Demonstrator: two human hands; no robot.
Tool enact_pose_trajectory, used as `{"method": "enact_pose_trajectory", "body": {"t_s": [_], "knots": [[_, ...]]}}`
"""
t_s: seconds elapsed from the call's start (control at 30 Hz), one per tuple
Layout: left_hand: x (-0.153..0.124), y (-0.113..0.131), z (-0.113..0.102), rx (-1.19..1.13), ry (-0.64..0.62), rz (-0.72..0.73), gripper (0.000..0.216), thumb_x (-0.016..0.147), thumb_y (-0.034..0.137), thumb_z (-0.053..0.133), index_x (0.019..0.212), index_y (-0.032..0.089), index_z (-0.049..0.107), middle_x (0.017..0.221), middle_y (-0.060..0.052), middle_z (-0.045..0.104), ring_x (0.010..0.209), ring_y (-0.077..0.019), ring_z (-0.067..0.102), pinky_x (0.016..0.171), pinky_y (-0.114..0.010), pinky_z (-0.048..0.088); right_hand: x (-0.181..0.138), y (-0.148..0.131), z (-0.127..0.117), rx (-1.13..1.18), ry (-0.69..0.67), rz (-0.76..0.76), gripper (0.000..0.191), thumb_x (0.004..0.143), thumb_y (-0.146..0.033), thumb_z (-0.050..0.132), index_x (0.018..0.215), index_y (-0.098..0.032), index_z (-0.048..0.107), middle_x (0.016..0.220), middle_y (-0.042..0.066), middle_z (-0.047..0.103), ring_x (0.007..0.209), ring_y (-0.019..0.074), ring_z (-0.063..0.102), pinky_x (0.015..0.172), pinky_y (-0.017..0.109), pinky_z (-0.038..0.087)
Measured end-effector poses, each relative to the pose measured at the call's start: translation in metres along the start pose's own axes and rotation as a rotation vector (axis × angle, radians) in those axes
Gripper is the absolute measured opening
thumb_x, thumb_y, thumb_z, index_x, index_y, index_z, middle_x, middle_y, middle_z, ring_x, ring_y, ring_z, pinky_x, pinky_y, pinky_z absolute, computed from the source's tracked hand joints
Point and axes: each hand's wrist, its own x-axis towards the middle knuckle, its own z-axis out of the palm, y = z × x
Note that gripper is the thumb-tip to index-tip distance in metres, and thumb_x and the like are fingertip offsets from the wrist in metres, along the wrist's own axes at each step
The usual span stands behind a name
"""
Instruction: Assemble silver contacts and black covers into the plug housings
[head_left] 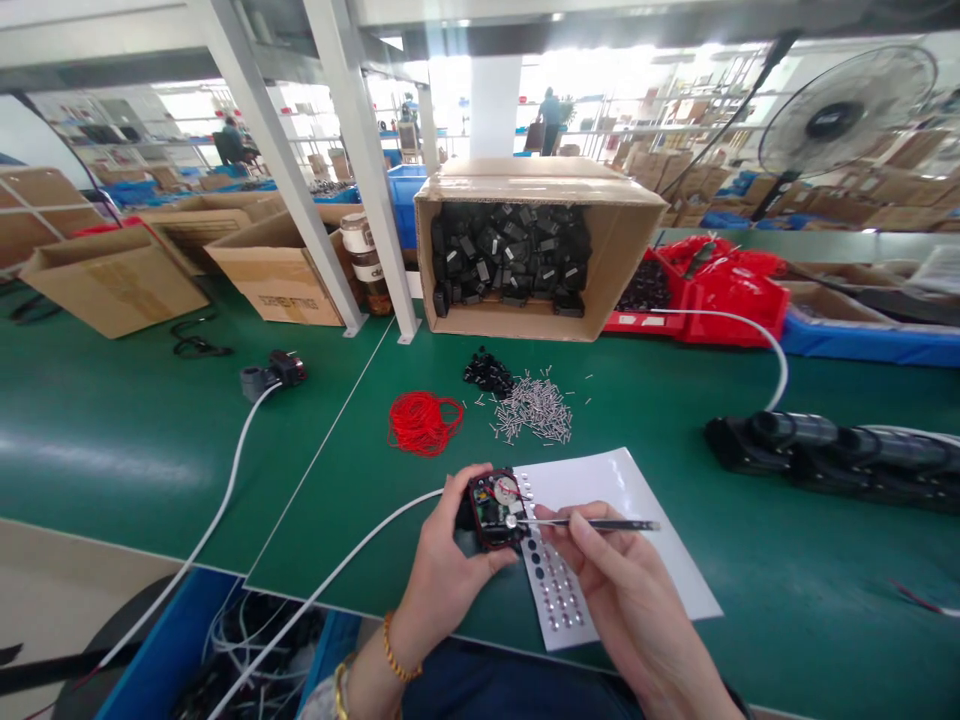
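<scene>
My left hand [441, 560] is closed around a small open black housing [478, 535] with a circuit board, red wires and a round silver disc inside. A white cable [360, 535] runs from the housing's left side. In my right hand [626, 575] are slim metal tweezers [600, 523], pinched between thumb and fingers. Their tip meets a small round whitish piece at the housing's lower right; whether they grip it I cannot tell. Under both lies a white sheet [641, 500] bearing rows of small shiny round dots and a few dark ones.
Beyond the hands lie a red cord bundle [425, 422], small black parts [487, 372] and a pile of metal pins [534, 408]. A cardboard box [517, 325] of black housings stands behind. Black cabled units [825, 450] lie right, a plug-like unit [274, 376] left.
</scene>
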Motion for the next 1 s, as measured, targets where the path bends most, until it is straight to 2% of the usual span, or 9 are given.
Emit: {"method": "enact_pose_trajectory", "body": {"t_s": [0.27, 0.43, 0.73, 1.0], "knots": [[-0.0036, 0.0012, 0.0062, 0.02, -0.006, 0.012, 0.077, 0.061, 0.016, 0.084, 0.124, 0.038, 0.046, 0.127, 0.004, 0.058, 0.121, -0.0222, 0.051, 0.115, -0.048, 0.023, -0.004, 0.0036, 0.0078, -0.082, 0.06, -0.011, 0.023, 0.066, -0.034, 0.082, 0.075, -0.02, 0.066, 0.09, 0.006, 0.072, 0.086, 0.0229, 0.066, 0.079, 0.035, 0.049], [-0.0028, 0.0044, 0.0059, 0.028, -0.001, 0.004, 0.077, 0.06, 0.009, 0.083, 0.122, 0.037, 0.047, 0.124, 0.004, 0.061, 0.118, -0.0221, 0.053, 0.116, -0.049, 0.021, -0.0037, 0.0035, 0.0072, -0.109, 0.074, -0.012, 0.025, 0.066, -0.035, 0.082, 0.075, -0.02, 0.065, 0.088, 0.006, 0.072, 0.083, 0.0219, 0.066, 0.077, 0.035, 0.049], [-0.0026, 0.0016, 0.0054, 0.023, -0.01, 0.003, 0.08, 0.059, 0.008, 0.083, 0.123, 0.037, 0.046, 0.126, 0.004, 0.059, 0.121, -0.022, 0.051, 0.116, -0.05, 0.019, -0.0015, -0.0022, 0.0075, -0.181, 0.034, -0.062, 0.025, 0.068, -0.037, 0.081, 0.075, -0.02, 0.064, 0.086, 0.007, 0.073, 0.087, 0.0223, 0.065, 0.087, 0.038, 0.045], [-0.0032, 0.0009, 0.0049, 0.021, -0.01, -0.008, 0.079, 0.059, 0.011, 0.084, 0.123, 0.038, 0.046, 0.126, 0.005, 0.059, 0.12, -0.0213, 0.052, 0.117, -0.05, 0.016, -0.0002, -0.0017, 0.0094, -0.259, 0.034, -0.088, 0.026, 0.068, -0.04, 0.08, 0.075, -0.02, 0.065, 0.084, 0.007, 0.072, 0.083, 0.0229, 0.064, 0.083, 0.039, 0.046]]}}
